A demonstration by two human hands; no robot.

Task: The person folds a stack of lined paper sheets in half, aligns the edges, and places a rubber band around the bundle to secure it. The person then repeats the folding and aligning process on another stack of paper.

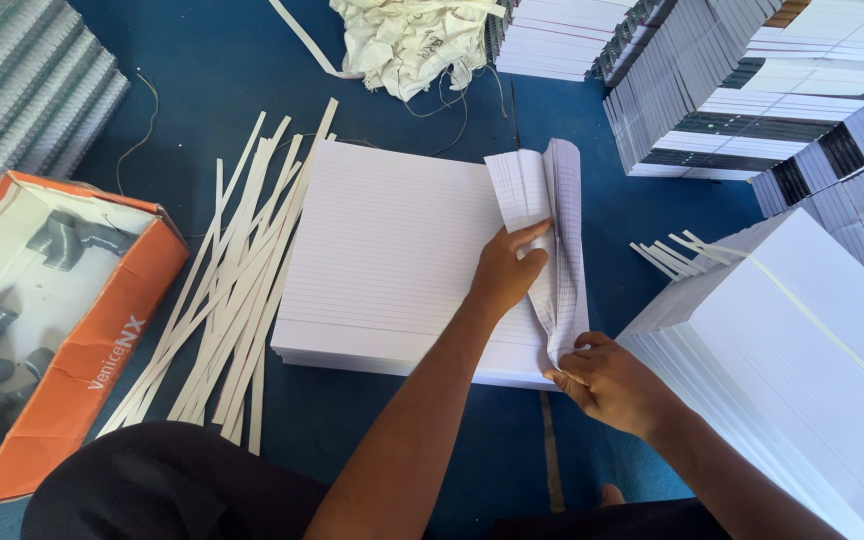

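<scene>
The left hand (507, 275) presses flat on a stack of lined paper (392, 250), fingers spread. Just beside it, the right hand (607, 380) pinches the lifted sheets (552, 200).

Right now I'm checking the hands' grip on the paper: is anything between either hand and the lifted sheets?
Nothing visible. The left hand presses directly on the lifted sheets where they curl up from the ruled paper stack. The right hand pinches their lower edge. The paper strips lie apart, left of the stack.
</scene>
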